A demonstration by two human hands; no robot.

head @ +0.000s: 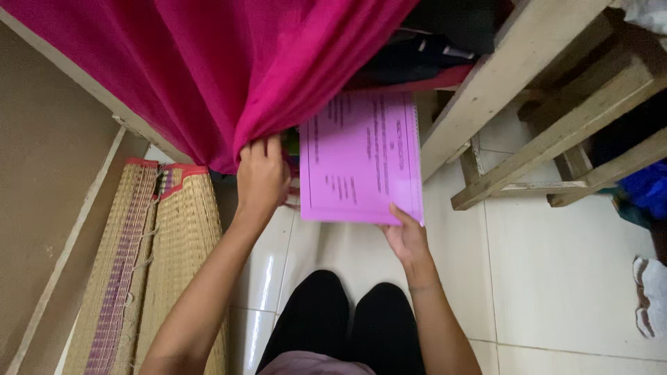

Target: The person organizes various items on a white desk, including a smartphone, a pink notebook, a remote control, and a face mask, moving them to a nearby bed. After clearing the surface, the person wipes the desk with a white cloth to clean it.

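Closest to the camera are the person's knees in black trousers, over a floor of pale glossy tiles. Both bare forearms reach forward from there.

The right hand holds a pink printed sheet of paper by its near edge, close to the right corner; the thumb lies on top of the sheet and the other fingers are hidden beneath it, closed on the paper. The sheet is held roughly flat above the floor, its far edge close to the dark folded clothes behind it.

The left hand is just left of the paper, its fingers curled tight around the lower edge of a magenta curtain, bunching the cloth and pulling it aside. The curtain hangs from the upper left across the middle of the view.

To the left, two rolled straw mats with red trim lean beside a tan wall. To the right, a pale wooden frame runs diagonally. At the far right edge lie a blue cloth and a white cloth on the floor.
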